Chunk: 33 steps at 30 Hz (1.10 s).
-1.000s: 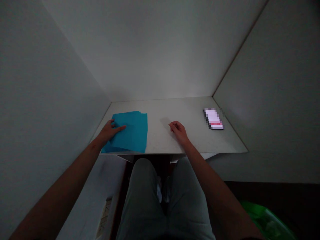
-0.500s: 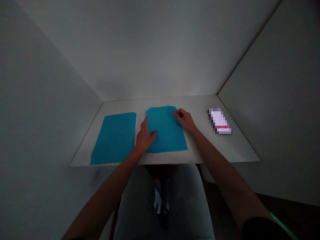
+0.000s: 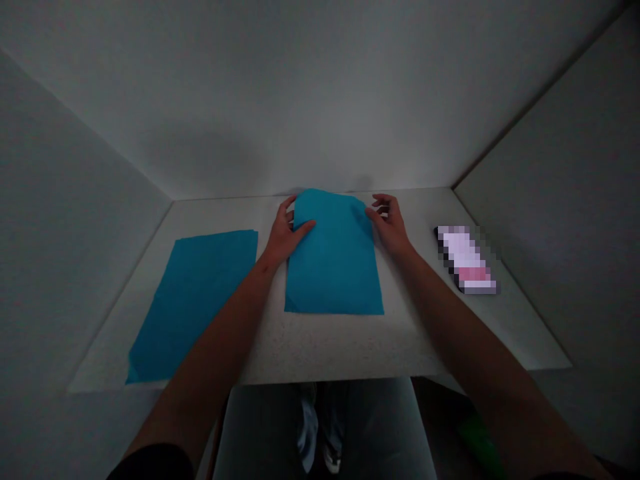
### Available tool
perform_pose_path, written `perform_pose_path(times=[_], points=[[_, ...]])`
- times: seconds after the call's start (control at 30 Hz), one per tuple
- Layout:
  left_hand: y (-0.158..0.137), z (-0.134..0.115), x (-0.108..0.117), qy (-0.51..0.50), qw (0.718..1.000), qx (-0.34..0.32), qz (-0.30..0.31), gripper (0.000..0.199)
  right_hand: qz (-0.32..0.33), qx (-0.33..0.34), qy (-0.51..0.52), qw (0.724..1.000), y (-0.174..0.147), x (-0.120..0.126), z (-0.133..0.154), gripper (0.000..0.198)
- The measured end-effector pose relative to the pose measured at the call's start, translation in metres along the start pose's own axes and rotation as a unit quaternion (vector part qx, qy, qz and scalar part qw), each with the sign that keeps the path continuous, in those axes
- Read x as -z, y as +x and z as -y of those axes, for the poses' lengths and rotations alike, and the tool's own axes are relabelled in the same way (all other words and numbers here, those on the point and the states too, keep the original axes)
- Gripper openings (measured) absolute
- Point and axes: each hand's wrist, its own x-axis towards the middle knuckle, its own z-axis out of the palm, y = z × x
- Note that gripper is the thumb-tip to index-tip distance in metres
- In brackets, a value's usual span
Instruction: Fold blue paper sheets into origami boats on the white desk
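Note:
A blue rectangular sheet (image 3: 334,267) lies before me, its far edge bowed up off the table; whether it is paper or cloth I cannot tell. My left hand (image 3: 284,237) grips its upper left edge, thumb on top and fingers partly hidden behind it. At the upper right corner, my right hand (image 3: 391,223) has its thumb against the edge, while its curled fingers stay apart beyond the sheet. A second blue sheet or thin stack (image 3: 195,293) lies flat to the left, partly covered by my left forearm.
The white table (image 3: 320,353) meets a wall (image 3: 310,100) at the back and panels on both sides. A phone with a blurred-out screen (image 3: 467,260) lies on the right. My legs (image 3: 385,427) are under the front edge.
My left hand has moved up the left edge and taken hold of the middle sheet. That sheet sits farther from the front edge, its far end raised. My right hand's fingers have spread.

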Motion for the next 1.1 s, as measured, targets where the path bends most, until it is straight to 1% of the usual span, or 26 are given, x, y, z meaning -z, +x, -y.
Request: perform_pose_path(times=[0.07,0.13,0.17,0.23,0.27,0.33,0.43,0.57,0.63,0.7,0.73,0.8,0.9,0.93,1.0,1.1], points=[[0.005,0.006,0.004,-0.037,0.999,-0.009,-0.020,0.102,-0.010,-0.006,-0.013,1.000,0.002,-0.002,-0.002,0.071],[0.010,0.010,0.008,-0.067,0.997,-0.018,-0.034,0.096,0.006,-0.013,-0.007,1.000,0.000,-0.006,0.001,0.084],[0.012,0.011,0.010,-0.077,0.996,-0.023,-0.036,0.093,0.028,-0.022,0.003,0.999,-0.002,-0.008,0.004,0.088],[0.014,0.011,0.012,-0.085,0.995,-0.035,-0.031,0.086,0.093,-0.049,0.027,0.994,-0.008,-0.010,0.012,0.092],[0.014,0.010,0.012,-0.085,0.995,-0.040,-0.026,0.082,0.135,-0.067,0.039,0.988,-0.011,-0.009,0.016,0.090],[0.013,0.008,0.012,-0.083,0.995,-0.048,-0.021,0.075,0.187,-0.090,0.069,0.976,-0.015,-0.007,0.023,0.081],[0.011,0.007,0.010,-0.086,0.994,-0.056,-0.033,0.068,0.214,-0.103,0.121,0.964,-0.015,-0.001,0.030,0.070],[0.011,0.008,0.011,-0.084,0.993,-0.057,-0.055,0.067,0.270,-0.105,0.129,0.948,-0.013,0.004,0.032,0.056],[0.012,0.010,0.012,-0.082,0.992,-0.059,-0.072,0.066,0.264,-0.104,0.134,0.949,-0.013,0.005,0.031,0.053],[0.014,0.011,0.013,-0.088,0.990,-0.060,-0.090,0.065,0.235,-0.105,0.144,0.956,-0.012,0.006,0.030,0.053],[0.014,0.010,0.013,-0.093,0.990,-0.059,-0.090,0.065,0.220,-0.107,0.148,0.958,-0.012,0.007,0.029,0.054],[0.013,0.008,0.014,-0.103,0.992,-0.054,-0.056,0.065,0.194,-0.110,0.158,0.962,-0.011,0.008,0.027,0.056],[0.008,0.002,0.014,-0.107,0.993,-0.044,0.035,0.066,0.162,-0.111,0.167,0.966,-0.010,0.010,0.026,0.057],[0.007,0.000,0.015,-0.107,0.992,-0.041,0.053,0.065,0.155,-0.110,0.168,0.967,-0.010,0.010,0.026,0.056],[0.005,-0.002,0.016,-0.107,0.992,-0.034,0.063,0.062,0.149,-0.108,0.166,0.969,-0.010,0.010,0.025,0.054],[0.005,0.000,0.018,-0.108,0.993,-0.027,0.036,0.058,0.142,-0.100,0.161,0.972,-0.010,0.008,0.022,0.046]])
